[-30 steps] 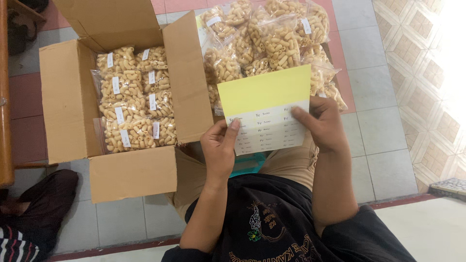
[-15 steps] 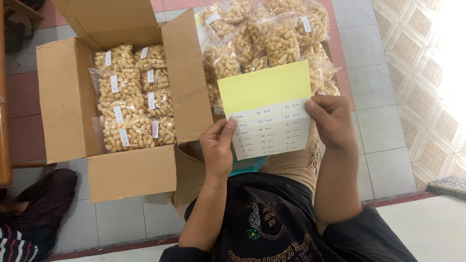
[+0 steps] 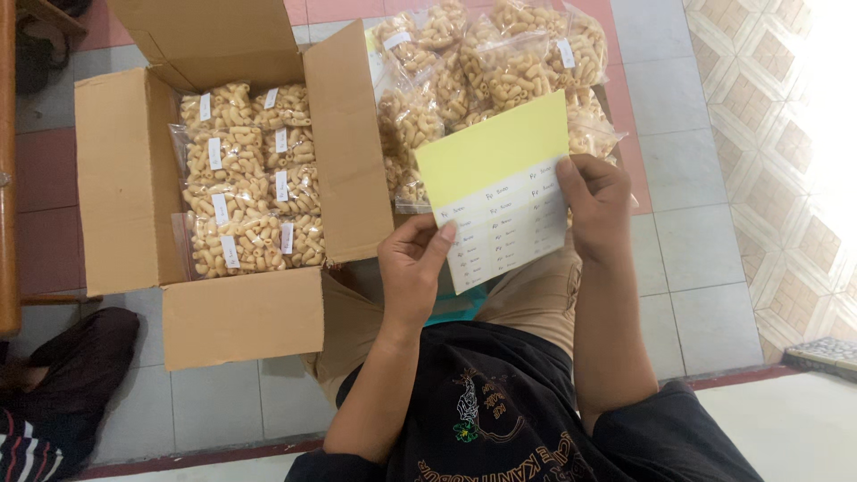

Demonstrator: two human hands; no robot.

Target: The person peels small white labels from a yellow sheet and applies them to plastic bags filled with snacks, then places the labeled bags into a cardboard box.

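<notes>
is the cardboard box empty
No, the cardboard box holds rows of clear snack bags with small white labels.

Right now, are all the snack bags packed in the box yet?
Not all. The cardboard box already holds labelled snack bags. The left hand and right hand hold a sticker sheet, its top half already peeled bare. A pile of bags is still outside the box.

The person wears a black T-shirt point(image 3: 500, 419) with short sleeves, so both forearms are bare. A printed design in green, orange and white sits on the chest of the shirt. Tan trousers point(image 3: 536, 299) cover the legs. The left hand point(image 3: 412, 268) and right hand point(image 3: 600, 201) are bare, without gloves.
</notes>
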